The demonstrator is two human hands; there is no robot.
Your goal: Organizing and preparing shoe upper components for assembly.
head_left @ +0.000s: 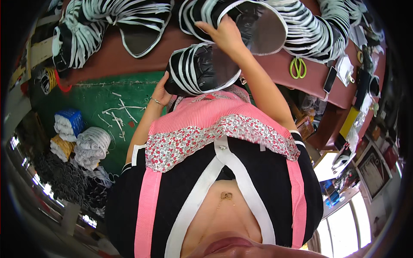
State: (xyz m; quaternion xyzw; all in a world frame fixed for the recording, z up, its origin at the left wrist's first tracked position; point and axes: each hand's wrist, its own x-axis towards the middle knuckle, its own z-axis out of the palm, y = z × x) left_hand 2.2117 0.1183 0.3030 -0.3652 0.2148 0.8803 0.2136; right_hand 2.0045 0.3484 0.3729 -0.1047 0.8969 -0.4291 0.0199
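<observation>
My left hand (pixel 160 91) is closed on the left end of a short stack of black, curved fabric pieces with white edging (pixel 193 71), which look like shoe uppers. This stack is just above my lap. Above it, my right hand (pixel 227 36) reaches over a second stack of the same pieces (pixel 269 30) on the table. Its thumb is spread out to the left, apart from the fingers, which touch the white rim of the front piece. The fingertips are partly hidden.
More white-edged black pieces fan out at upper left (pixel 144 32) and upper right (pixel 320 41). Green-handled scissors (pixel 297 68) and a dark phone (pixel 330 79) lie on the brown table (pixel 275 69). White scraps (pixel 122 112) litter a green surface, near white rolled bundles (pixel 92 144).
</observation>
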